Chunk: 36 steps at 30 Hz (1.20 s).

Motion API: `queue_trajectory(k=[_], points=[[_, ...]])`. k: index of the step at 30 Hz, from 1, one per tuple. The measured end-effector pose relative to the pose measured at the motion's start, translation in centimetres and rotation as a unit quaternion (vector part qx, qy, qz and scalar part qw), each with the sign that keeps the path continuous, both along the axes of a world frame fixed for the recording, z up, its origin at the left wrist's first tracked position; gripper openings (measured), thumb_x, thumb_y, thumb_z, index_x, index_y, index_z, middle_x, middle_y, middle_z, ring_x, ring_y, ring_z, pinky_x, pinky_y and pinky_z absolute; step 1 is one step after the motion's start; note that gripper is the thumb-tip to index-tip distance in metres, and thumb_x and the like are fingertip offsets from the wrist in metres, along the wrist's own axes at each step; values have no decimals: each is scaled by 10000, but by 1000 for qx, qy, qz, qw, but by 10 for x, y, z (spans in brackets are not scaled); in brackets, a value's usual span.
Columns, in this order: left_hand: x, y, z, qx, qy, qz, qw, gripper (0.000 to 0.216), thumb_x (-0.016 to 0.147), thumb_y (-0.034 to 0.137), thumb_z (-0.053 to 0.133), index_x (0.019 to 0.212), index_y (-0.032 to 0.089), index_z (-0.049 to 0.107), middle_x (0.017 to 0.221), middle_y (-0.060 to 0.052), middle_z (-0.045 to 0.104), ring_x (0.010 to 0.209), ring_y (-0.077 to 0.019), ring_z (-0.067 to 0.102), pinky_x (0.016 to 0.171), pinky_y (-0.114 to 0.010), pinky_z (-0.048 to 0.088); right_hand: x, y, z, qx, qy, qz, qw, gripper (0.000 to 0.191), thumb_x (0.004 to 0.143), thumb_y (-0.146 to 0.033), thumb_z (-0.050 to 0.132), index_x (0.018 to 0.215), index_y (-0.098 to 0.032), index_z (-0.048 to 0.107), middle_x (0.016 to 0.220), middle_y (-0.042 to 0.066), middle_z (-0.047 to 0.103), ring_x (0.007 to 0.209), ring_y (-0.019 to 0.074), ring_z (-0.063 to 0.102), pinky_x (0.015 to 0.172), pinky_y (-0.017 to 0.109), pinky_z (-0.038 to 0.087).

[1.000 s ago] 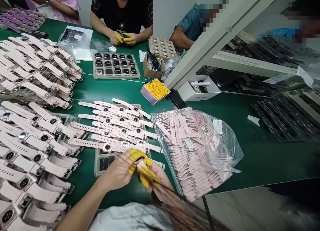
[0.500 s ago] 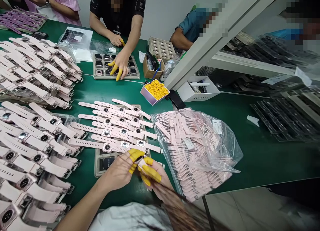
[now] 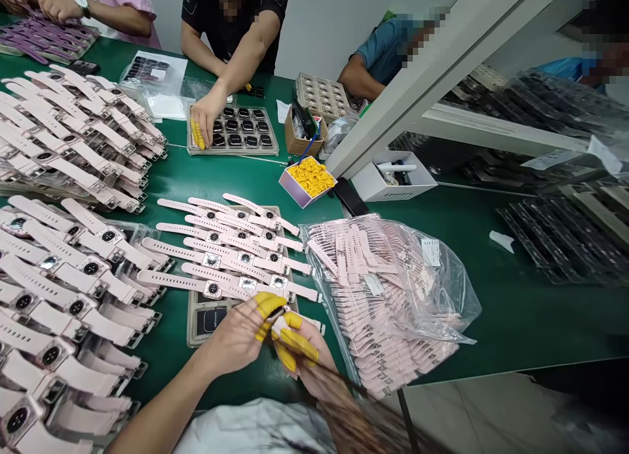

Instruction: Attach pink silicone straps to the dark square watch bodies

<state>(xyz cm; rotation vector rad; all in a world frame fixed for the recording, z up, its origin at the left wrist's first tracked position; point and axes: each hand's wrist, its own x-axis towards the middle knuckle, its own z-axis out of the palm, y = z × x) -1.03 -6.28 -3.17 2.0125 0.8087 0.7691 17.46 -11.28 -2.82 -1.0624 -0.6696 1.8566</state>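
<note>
My left hand point(image 3: 236, 336) and my right hand point(image 3: 302, 349) meet near the table's front edge, fingertips in yellow finger cots. Both pinch a small pink watch piece point(image 3: 279, 323) between them; most of it is hidden by the fingers. Just beyond my hands lies a row of several assembled pink watches point(image 3: 230, 257) laid across a tray point(image 3: 196, 320) of dark watch bodies. A clear plastic bag of pink straps point(image 3: 388, 290) sits to the right of my hands.
Stacks of pink watches point(image 3: 63, 277) fill the left side. A person in black across the green table point(image 3: 196, 172) has a hand point(image 3: 206, 120) on a tray of watch bodies point(image 3: 236, 130). A box of yellow finger cots point(image 3: 309, 179) and a white box point(image 3: 393, 175) stand mid-table.
My hands stay together, fingers shifting slightly on the pink piece. The person opposite has moved a hand across the far tray from its right part to its left end.
</note>
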Motion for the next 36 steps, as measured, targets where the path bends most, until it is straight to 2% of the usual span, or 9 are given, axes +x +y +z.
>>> queue_trajectory(k=[4,9,14,18,23,29,31,33,36], points=[[1,0,1,3,3,2,1000,579,936,34,427,1483,217,484,1410,-117,643,1345,-228,596,1189,-411,484,-3,1,-3,-17,6,-30,999,337,835,-509,780,842,-193,664,474,-70,512,336,64,297,334,178,267],[2,-2,-2,8,7,17,1000,567,943,50,415,1486,202,471,1394,-134,644,1338,-242,597,1175,-426,494,-9,3,-3,-34,33,-54,997,273,848,-449,779,870,-195,682,493,-72,500,345,58,285,339,174,281],[0,-1,9,-2,33,0,999,548,997,129,427,1537,218,434,1440,-147,590,1371,-268,557,1174,-448,489,-9,5,6,-60,70,-79,993,269,836,-430,799,829,-203,654,495,-86,438,354,47,252,334,161,246],[0,3,17,-2,32,-11,999,478,1026,208,435,1501,204,483,1358,-149,625,1309,-269,588,1146,-445,509,-5,8,14,-80,42,-54,994,322,813,-459,812,807,-194,630,460,-91,426,350,44,235,336,159,235],[-1,4,13,39,61,-23,997,425,1008,228,478,1425,190,550,1291,-145,669,1294,-286,598,1168,-494,481,-2,6,18,-102,-10,-19,995,422,788,-551,822,798,-200,588,472,-93,450,363,42,230,344,158,215],[-4,3,15,-54,3,-18,998,431,1032,233,475,1463,213,502,1382,-136,653,1308,-257,611,1117,-413,527,-2,0,14,-60,-29,-18,998,416,835,-583,771,875,-204,604,494,-86,470,371,65,282,365,181,271],[-2,5,18,-107,-42,10,993,388,1020,247,530,1407,217,542,1264,-122,703,1146,-227,689,989,-359,593,-1,0,13,-25,-56,-33,998,399,869,-585,739,942,-209,625,548,-63,522,395,80,353,393,194,322],[1,6,20,-125,-95,49,986,242,998,270,596,1227,212,650,1068,-86,724,953,-193,709,853,-312,612,-1,0,13,7,-82,-39,996,418,880,-607,719,1006,-218,634,564,-58,533,422,93,390,417,200,350],[5,6,18,-121,-182,105,970,147,964,332,673,992,194,714,991,-79,697,934,-194,692,832,-314,601,0,-3,11,-30,-46,2,998,434,857,-614,736,1007,-222,626,513,-101,421,415,80,287,401,184,313]])
